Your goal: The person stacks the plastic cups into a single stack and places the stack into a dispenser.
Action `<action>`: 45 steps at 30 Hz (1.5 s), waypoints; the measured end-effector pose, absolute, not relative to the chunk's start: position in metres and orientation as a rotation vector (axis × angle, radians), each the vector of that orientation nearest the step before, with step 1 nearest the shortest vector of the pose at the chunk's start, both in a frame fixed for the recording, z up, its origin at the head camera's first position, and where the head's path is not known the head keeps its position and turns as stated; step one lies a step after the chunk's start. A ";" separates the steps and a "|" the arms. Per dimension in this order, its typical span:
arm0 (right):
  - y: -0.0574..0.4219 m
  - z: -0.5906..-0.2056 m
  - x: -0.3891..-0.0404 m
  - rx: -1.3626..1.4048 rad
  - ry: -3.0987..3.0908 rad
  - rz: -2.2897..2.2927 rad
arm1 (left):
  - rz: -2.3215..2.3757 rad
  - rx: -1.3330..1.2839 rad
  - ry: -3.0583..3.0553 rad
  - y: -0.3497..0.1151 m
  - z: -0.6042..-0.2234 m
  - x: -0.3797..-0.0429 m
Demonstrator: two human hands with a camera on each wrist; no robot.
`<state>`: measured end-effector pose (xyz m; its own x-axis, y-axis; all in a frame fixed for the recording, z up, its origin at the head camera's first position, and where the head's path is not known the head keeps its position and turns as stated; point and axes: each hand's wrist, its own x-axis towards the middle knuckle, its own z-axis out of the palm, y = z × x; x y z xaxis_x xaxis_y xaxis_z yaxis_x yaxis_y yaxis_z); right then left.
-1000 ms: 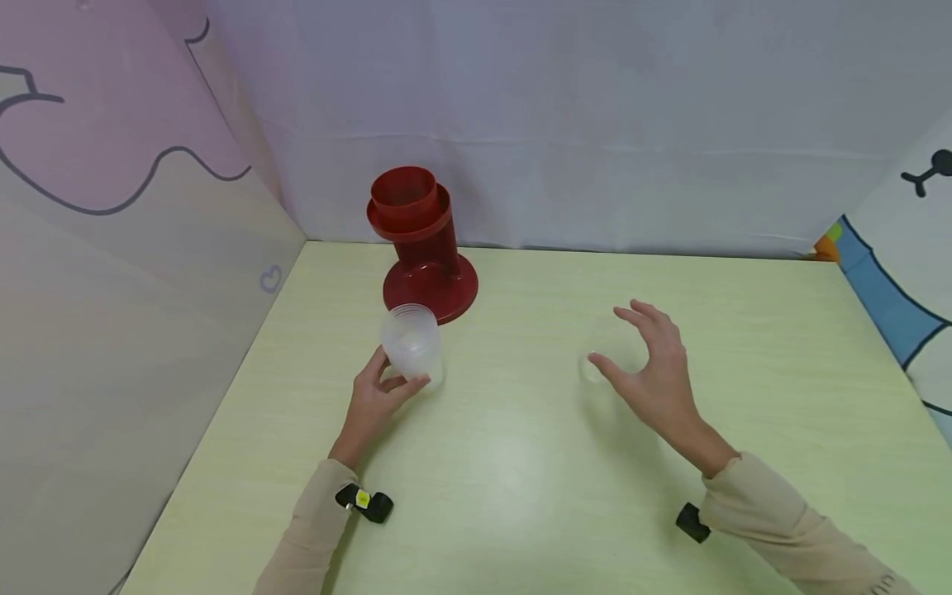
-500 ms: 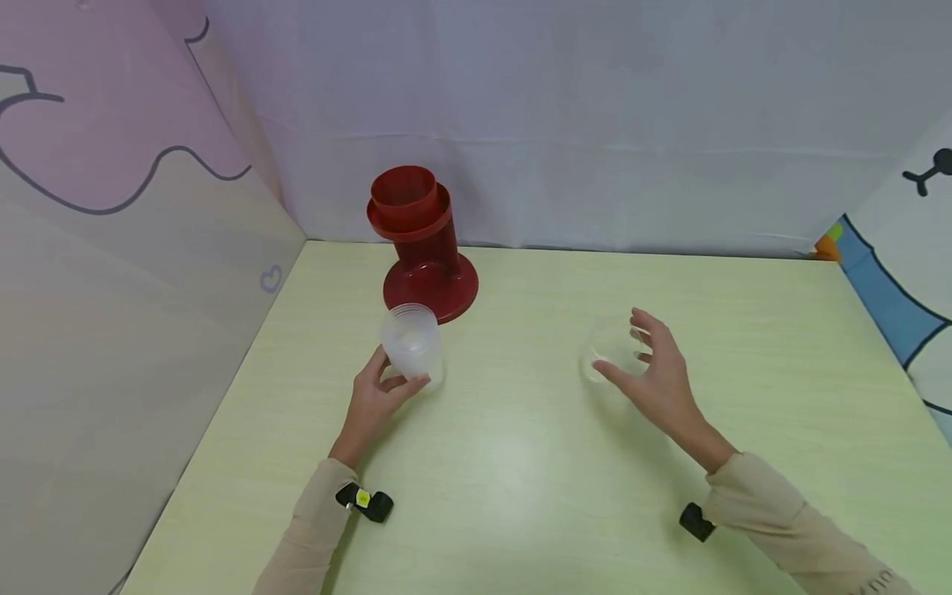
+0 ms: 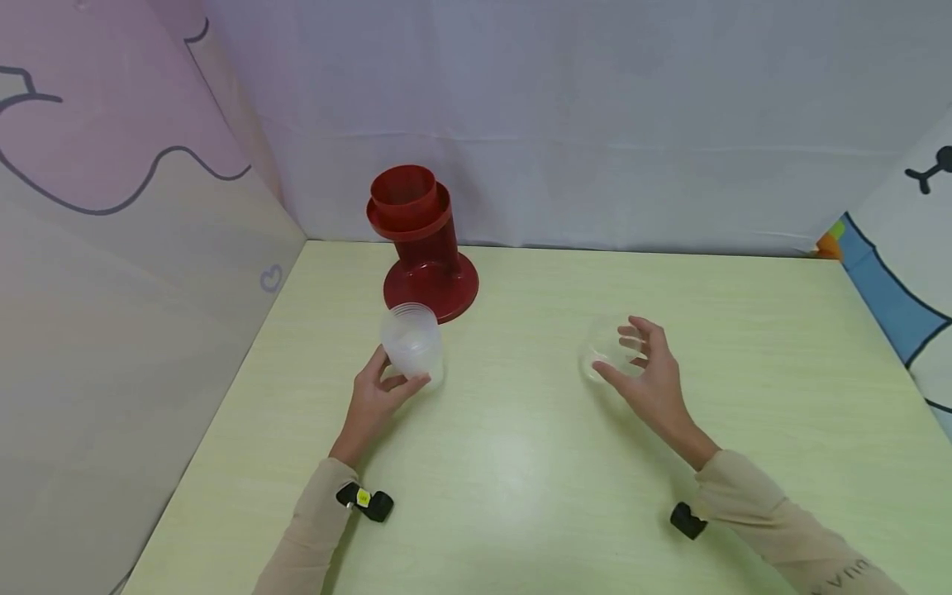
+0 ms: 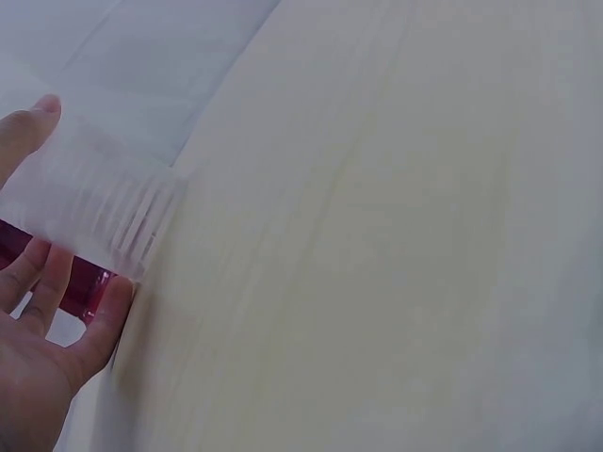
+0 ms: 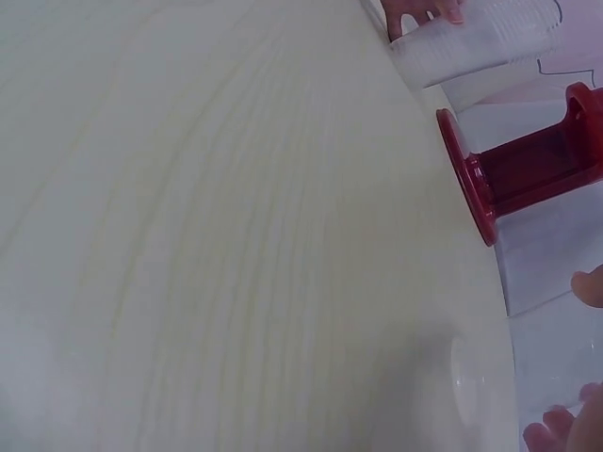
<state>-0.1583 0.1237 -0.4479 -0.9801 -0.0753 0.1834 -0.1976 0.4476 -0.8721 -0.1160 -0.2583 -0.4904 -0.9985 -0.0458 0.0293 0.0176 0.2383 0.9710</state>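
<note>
My left hand (image 3: 378, 405) grips a stack of clear plastic cups (image 3: 411, 340) at the left of the table, thumb on one side and fingers on the other. In the left wrist view the stack (image 4: 89, 202) shows several close ridges. To the right, a single clear plastic cup (image 3: 604, 340) stands on the table, hard to see against the pale top. My right hand (image 3: 654, 388) curves its thumb and fingers around this cup. In the right wrist view the cup's base (image 5: 466, 381) rests on the table, with fingertips (image 5: 556, 428) beside its wall.
Just behind the stack stands a red plastic holder (image 3: 431, 285) with a round foot and an open tube on top. The pale wooden table (image 3: 506, 496) ends at a cloth backdrop (image 3: 565, 165) behind and on both sides.
My right hand's fingers have come down and closed in around the single cup, and the wrist has shifted slightly left. My left hand and the stack stay put.
</note>
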 end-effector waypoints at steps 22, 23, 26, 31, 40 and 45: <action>0.107 -0.434 -0.147 0.223 -2.568 1.723 | -1.904 -0.012 -2.443 -0.254 -0.474 -0.113; 0.107 -0.434 -0.147 0.222 -2.566 1.727 | -1.900 -0.017 -2.445 -0.253 -0.471 -0.112; 0.105 -0.432 -0.147 0.217 -2.570 1.736 | -1.881 -0.010 -2.456 -0.251 -0.464 -0.110; 0.104 -0.430 -0.146 0.209 -2.561 1.751 | -1.886 0.006 -2.460 -0.250 -0.462 -0.110; 0.114 -0.451 -0.156 0.261 -2.524 1.742 | -1.913 0.008 -2.447 -0.250 -0.461 -0.109; 0.114 -0.451 -0.155 0.289 -2.504 1.756 | -1.908 0.022 -2.456 -0.251 -0.465 -0.110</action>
<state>-0.1553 0.1139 -0.4509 -0.9799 -0.1130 0.1642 -0.1929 0.3296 -0.9242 -0.1104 -0.2512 -0.4645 -0.9994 -0.0306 0.0164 0.0083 0.2472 0.9689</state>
